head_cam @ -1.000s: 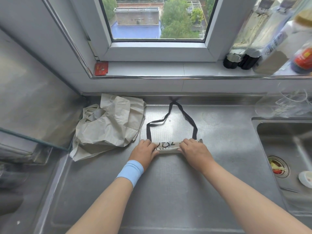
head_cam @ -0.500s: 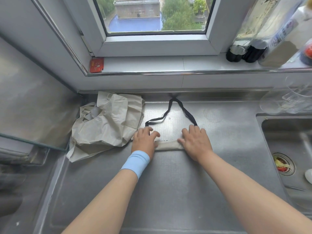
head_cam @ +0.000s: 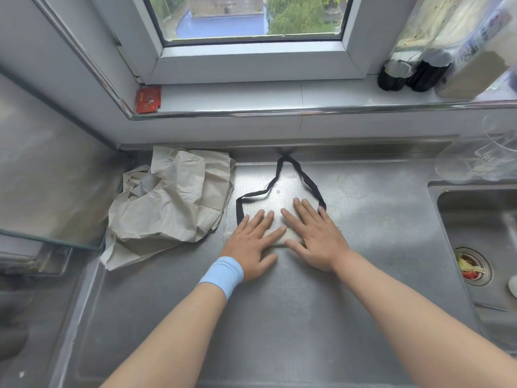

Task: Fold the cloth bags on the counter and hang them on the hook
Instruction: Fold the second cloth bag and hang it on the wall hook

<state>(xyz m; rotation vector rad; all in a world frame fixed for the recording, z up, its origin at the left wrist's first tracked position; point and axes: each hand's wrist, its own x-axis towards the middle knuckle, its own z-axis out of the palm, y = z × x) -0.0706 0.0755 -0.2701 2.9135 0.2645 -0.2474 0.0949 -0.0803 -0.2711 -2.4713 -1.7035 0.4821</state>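
From the head camera: a person's two hands lie flat on a small folded cloth bag [head_cam: 279,238] near the middle of a stainless-steel counter [head_cam: 279,326]. The left hand [head_cam: 251,243] and the right hand [head_cam: 314,233] sit side by side, fingers straight and spread, palms pressing down on the cream fabric; neither curls round anything. Only a narrow strip of the bag shows between and under them. Its black straps [head_cam: 306,179] run away from the hands in a loose loop, crossing at the counter's back edge below the windowsill [head_cam: 251,96].

A pale blue wristband [head_cam: 222,273] circles the left wrist. Just to the left of the folded bag lies a second cloth bag [head_cam: 173,200] – beige, crumpled and unfolded – with its near corner trailing toward a glass panel [head_cam: 50,240].

To the right, well apart from the hands, a sink [head_cam: 481,219] is set into the counter – its drain strainer [head_cam: 472,268] holding red and yellow food scraps. A red packet [head_cam: 147,99] rests at the sill's left end and dark-capped bottles [head_cam: 414,75] stand at its right.
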